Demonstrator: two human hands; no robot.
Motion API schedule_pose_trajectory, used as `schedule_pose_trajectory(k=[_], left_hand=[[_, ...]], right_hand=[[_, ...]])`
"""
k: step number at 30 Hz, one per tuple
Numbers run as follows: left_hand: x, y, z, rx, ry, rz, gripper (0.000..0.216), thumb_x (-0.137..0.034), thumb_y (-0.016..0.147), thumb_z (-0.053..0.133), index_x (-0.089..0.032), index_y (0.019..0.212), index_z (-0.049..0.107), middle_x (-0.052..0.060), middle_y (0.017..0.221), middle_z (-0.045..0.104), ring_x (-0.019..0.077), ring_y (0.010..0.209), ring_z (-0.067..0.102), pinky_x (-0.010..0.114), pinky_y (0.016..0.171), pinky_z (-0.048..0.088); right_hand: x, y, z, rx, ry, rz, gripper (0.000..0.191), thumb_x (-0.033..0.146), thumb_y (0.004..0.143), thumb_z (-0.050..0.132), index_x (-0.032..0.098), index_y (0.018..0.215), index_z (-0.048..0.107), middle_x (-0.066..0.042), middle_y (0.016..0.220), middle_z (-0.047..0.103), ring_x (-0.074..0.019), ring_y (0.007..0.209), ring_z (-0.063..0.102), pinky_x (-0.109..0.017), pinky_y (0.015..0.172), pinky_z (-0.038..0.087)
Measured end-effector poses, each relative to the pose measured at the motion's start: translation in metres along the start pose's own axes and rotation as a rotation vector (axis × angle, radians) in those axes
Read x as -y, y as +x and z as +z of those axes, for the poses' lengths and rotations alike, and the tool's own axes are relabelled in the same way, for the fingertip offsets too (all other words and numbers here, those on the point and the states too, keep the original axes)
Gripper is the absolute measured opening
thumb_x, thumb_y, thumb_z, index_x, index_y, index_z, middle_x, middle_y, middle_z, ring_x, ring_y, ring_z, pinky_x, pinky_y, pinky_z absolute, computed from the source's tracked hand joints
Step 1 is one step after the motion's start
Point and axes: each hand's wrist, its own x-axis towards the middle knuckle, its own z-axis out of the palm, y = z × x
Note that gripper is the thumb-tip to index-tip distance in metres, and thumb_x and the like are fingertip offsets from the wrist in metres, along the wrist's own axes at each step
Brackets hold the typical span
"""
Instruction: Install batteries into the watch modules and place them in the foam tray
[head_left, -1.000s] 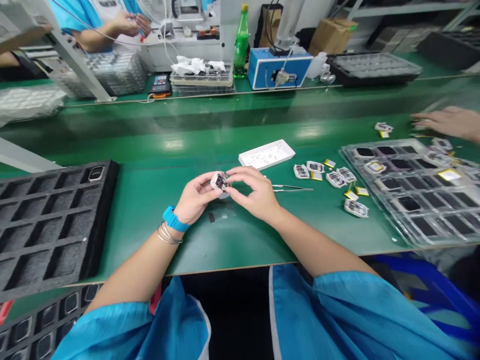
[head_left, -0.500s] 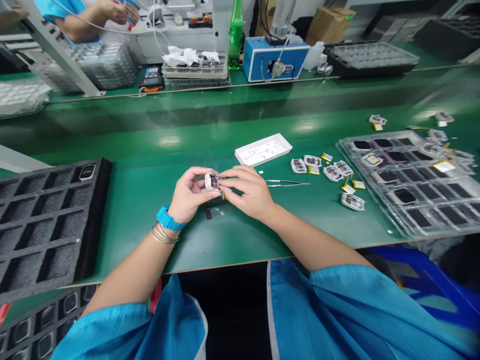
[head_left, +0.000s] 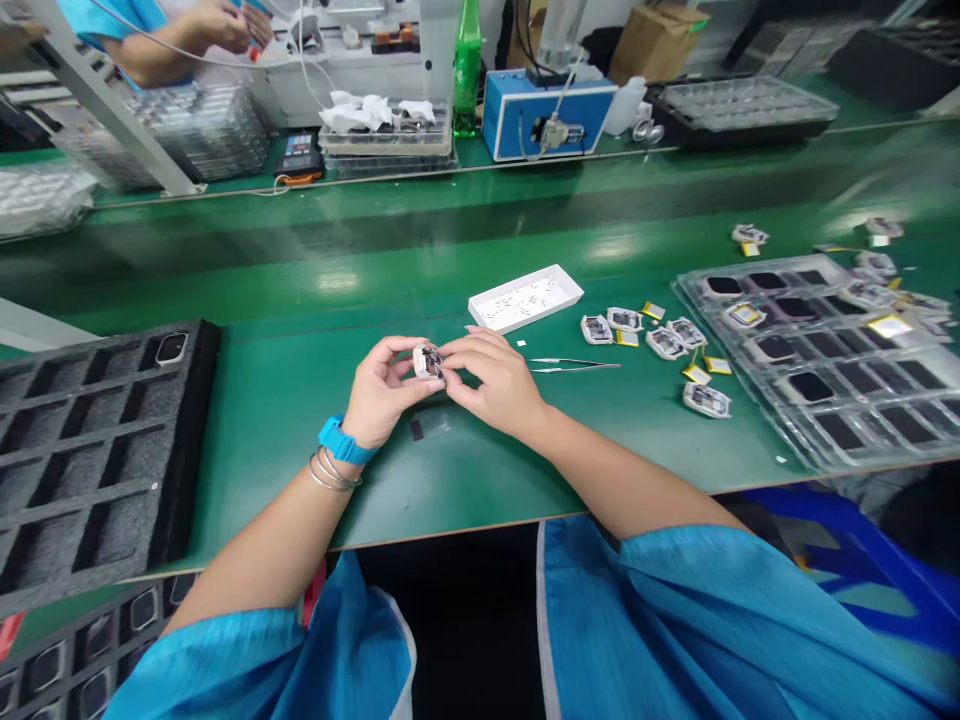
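Both my hands meet over the green table near its front edge. My left hand (head_left: 382, 393) pinches a small white watch case (head_left: 427, 361) with dark parts showing inside. My right hand (head_left: 495, 383) has its fingertips closed on the same case from the right. Under my hands lies a small clear film with a dark piece (head_left: 425, 427). Metal tweezers (head_left: 574, 365) lie just right of my right hand. Beyond them sit a shallow white tray (head_left: 526, 298) and several loose watch cases with yellow tabs (head_left: 660, 345).
A black foam tray (head_left: 90, 450) with one case in a far pocket fills the left. Clear blister trays (head_left: 817, 360) of dark parts lie at the right. Across the conveyor stand a blue box (head_left: 544, 112), a green bottle (head_left: 466, 68) and another person's hands (head_left: 225, 25).
Another person's hand at the far right edge has gone from view. My hands hold the case in nearly the same place, with the view shifted slightly.
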Motion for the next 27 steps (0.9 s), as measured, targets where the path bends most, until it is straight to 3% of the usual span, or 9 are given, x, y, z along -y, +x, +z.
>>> schedule_pose_trajectory(k=[3, 7, 10, 15, 18, 23, 27], left_hand=[[-0.005, 0.000, 0.000, 0.013, -0.120, -0.147, 0.051, -0.021, 0.057, 0.092, -0.021, 0.103, 0.070, 0.004, 0.102, 0.071, 0.0159, 0.088, 0.070, 0.028, 0.081, 0.059], [-0.012, -0.001, -0.001, 0.043, -0.268, -0.319, 0.052, -0.026, 0.061, 0.090, -0.022, 0.108, 0.070, 0.005, 0.106, 0.072, 0.0204, 0.091, 0.073, 0.029, 0.079, 0.061], [-0.014, 0.000, -0.001, 0.050, -0.311, -0.371, 0.051, -0.026, 0.060, 0.091, -0.020, 0.106, 0.070, 0.005, 0.103, 0.073, 0.0212, 0.091, 0.073, 0.028, 0.079, 0.061], [-0.011, 0.000, 0.000, 0.081, -0.302, -0.377, 0.054, -0.023, 0.058, 0.093, -0.019, 0.105, 0.068, 0.003, 0.096, 0.072, 0.0212, 0.088, 0.074, 0.029, 0.076, 0.062], [-0.010, 0.000, 0.001, 0.099, -0.291, -0.366, 0.056, -0.023, 0.056, 0.093, -0.020, 0.105, 0.065, 0.002, 0.093, 0.071, 0.0204, 0.085, 0.074, 0.028, 0.071, 0.062], [-0.007, -0.001, 0.002, 0.123, -0.236, -0.321, 0.059, -0.024, 0.055, 0.094, -0.020, 0.104, 0.061, 0.001, 0.090, 0.070, 0.0171, 0.080, 0.072, 0.027, 0.069, 0.061], [-0.002, -0.002, 0.003, 0.129, -0.179, -0.255, 0.056, -0.025, 0.053, 0.095, -0.018, 0.098, 0.062, -0.001, 0.087, 0.068, 0.0126, 0.073, 0.067, 0.026, 0.070, 0.059]], right_hand=[[-0.005, 0.006, -0.012, -0.036, 0.011, 0.066, 0.013, 0.017, 0.085, 0.058, 0.022, 0.079, 0.068, -0.003, 0.092, 0.076, -0.0173, 0.087, 0.070, -0.038, 0.094, 0.053], [-0.034, 0.015, -0.040, -0.132, -0.150, 0.328, 0.017, 0.020, 0.087, 0.054, 0.020, 0.082, 0.070, -0.004, 0.083, 0.075, -0.0195, 0.080, 0.069, -0.036, 0.080, 0.054], [-0.059, 0.015, -0.052, -0.097, -0.272, 0.482, 0.018, 0.019, 0.085, 0.055, 0.019, 0.089, 0.072, -0.004, 0.081, 0.075, -0.0214, 0.076, 0.068, -0.037, 0.078, 0.053], [-0.062, 0.013, -0.048, -0.055, -0.311, 0.405, 0.023, 0.016, 0.086, 0.053, 0.018, 0.096, 0.074, -0.008, 0.100, 0.077, -0.0272, 0.097, 0.068, -0.043, 0.090, 0.052], [-0.042, 0.014, -0.041, -0.058, -0.164, 0.379, 0.023, 0.016, 0.087, 0.053, 0.019, 0.096, 0.074, -0.007, 0.102, 0.076, -0.0252, 0.099, 0.068, -0.043, 0.093, 0.051], [-0.008, 0.012, -0.021, 0.061, 0.350, 0.519, 0.013, 0.030, 0.087, 0.065, 0.021, 0.092, 0.074, -0.003, 0.094, 0.076, -0.0189, 0.089, 0.070, -0.035, 0.087, 0.054], [0.004, 0.005, -0.005, 0.044, 0.510, 0.506, 0.011, 0.032, 0.086, 0.069, 0.021, 0.085, 0.071, -0.002, 0.088, 0.072, -0.0168, 0.086, 0.067, -0.033, 0.084, 0.052]])
